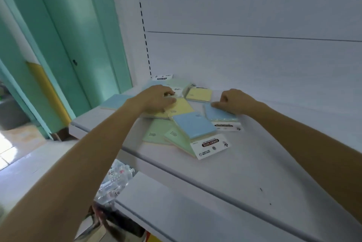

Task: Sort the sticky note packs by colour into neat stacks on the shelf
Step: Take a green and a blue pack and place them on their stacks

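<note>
- Both forearms are stretched from the lower edge of the view toward a loose heap of sticky note packs on a white shelf (pixel 254 163).
- Nearest in the heap, a blue pack (pixel 193 126) is seen lying tilted over a green pack (pixel 181 141), with its white header card (pixel 210 146) at 5 o'clock.
- A second green pack (pixel 156 131) is partly covered at 9 o'clock of these.
- At 11 o'clock of the blue pack, a yellow pack (pixel 181 107) is pressed by the left hand (pixel 156 98); the fingers are laid flat on it with the thumb along its edge, and a true grasp cannot be told.
- At 2 o'clock, another blue pack (pixel 220 113) is touched by the right hand (pixel 236 100); the fingers are curled, the fingertips (pixel 214 104) rest on its far corner, and whether it is gripped cannot be told.
- Between the hands, further back, a second yellow pack (pixel 198 94) is seen lying flat.
- Behind the left hand, a pale green pack (pixel 179 82) and more packs are stacked unevenly against the back panel (pixel 254 55).
- At 9 o'clock of the heap, a lone blue pack (pixel 116 101) lies near the shelf's left edge.
- Beyond that edge, a teal door (pixel 78 36) is visible.
- Below the shelf, clear plastic bags (pixel 115 181) are glimpsed.
</note>
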The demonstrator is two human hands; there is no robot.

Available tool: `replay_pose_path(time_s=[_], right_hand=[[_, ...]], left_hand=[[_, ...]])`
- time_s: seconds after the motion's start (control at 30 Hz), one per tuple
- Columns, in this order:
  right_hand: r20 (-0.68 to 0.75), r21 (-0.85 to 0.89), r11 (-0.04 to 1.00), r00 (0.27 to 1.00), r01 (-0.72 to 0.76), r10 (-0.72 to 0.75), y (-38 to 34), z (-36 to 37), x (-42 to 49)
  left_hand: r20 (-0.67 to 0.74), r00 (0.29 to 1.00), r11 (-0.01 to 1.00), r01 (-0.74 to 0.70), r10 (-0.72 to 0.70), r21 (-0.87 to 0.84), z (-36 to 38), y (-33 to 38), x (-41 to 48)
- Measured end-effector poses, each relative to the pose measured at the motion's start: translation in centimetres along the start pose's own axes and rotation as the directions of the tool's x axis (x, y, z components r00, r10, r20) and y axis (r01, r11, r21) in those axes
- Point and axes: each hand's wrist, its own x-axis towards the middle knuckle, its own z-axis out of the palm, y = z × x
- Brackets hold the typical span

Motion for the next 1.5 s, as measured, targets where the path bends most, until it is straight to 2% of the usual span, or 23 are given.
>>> replay_pose_path(time_s=[0.07,0.13,0.2,0.27,0.33,0.43,0.6,0.7,0.77,0.83,0.93,1.03,1.13,1.3,1.5], right_hand=[[-0.051,-0.070,0.991,0.993,-0.113,0.110,1.0,-0.4,-0.2],[-0.101,-0.163,0.967,0.978,-0.195,0.180,1.7,-0.7,-0.4],[-0.108,-0.122,0.982,0.986,-0.143,0.130,1.9,-0.7,-0.5],[-0.019,0.030,0.999,1.000,0.019,-0.019,1.3,-1.0,-1.0],[0.133,0.170,0.982,0.986,0.082,-0.105,0.4,-1.6,-1.8],[0.234,0.115,0.992,0.970,0.043,-0.069,-0.3,-2.0,-2.0],[0.246,0.010,1.000,0.969,-0.028,0.025,-0.3,-2.4,-2.0],[0.206,-0.018,0.994,0.972,-0.109,0.111,0.2,-2.3,-2.5],[0.173,0.027,0.990,0.976,-0.141,0.134,0.5,-2.2,-2.8],[0.133,0.165,0.971,0.979,-0.176,0.154,1.0,-2.0,-3.2],[0.046,0.440,0.870,0.974,-0.220,0.223,1.7,-2.2,-4.1],[0.003,0.561,0.798,0.964,-0.223,0.267,1.9,-2.8,-5.7],[-0.046,0.622,0.753,0.951,-0.213,0.307,2.7,-3.0,-7.4],[-0.140,0.683,0.694,0.892,-0.227,0.430,4.2,-2.3,-10.2],[-0.238,0.779,0.606,0.819,-0.160,0.523,5.5,-1.6,-13.0]], left_hand=[[0.038,0.999,0.995,-0.029,0.032,-0.090,-0.4,-0.1,0.7],[-0.006,1.000,0.983,-0.019,0.018,-0.182,-0.9,-0.4,1.3],[-0.053,0.998,0.980,0.015,-0.026,-0.200,-1.4,-1.2,1.8],[-0.004,0.995,0.988,0.096,-0.097,-0.123,-1.8,-2.0,2.0],[0.071,0.983,0.984,0.173,-0.170,-0.038,-2.0,-2.6,2.0],[0.080,0.981,0.984,0.179,-0.176,-0.027,-2.2,-2.8,1.7],[-0.025,0.993,0.981,0.114,-0.119,-0.157,-2.4,-2.4,0.9],[-0.077,0.995,0.968,0.046,-0.067,-0.249,-2.6,-1.9,0.7],[-0.125,0.991,0.938,-0.002,-0.043,-0.346,-2.7,-1.6,0.6],[-0.152,0.988,0.889,-0.039,-0.035,-0.457,-2.7,-1.5,0.7],[-0.181,0.983,0.812,-0.079,-0.034,-0.578,-2.8,-1.2,1.0],[-0.260,0.964,0.742,-0.133,-0.057,-0.657,-2.6,-0.7,1.9],[-0.316,0.940,0.748,-0.116,-0.131,-0.653,-1.9,0.1,2.9],[-0.251,0.950,0.829,0.012,-0.183,-0.559,-0.6,0.5,3.5],[-0.390,0.909,0.835,-0.101,-0.143,-0.540,-0.9,2.7,2.4]])
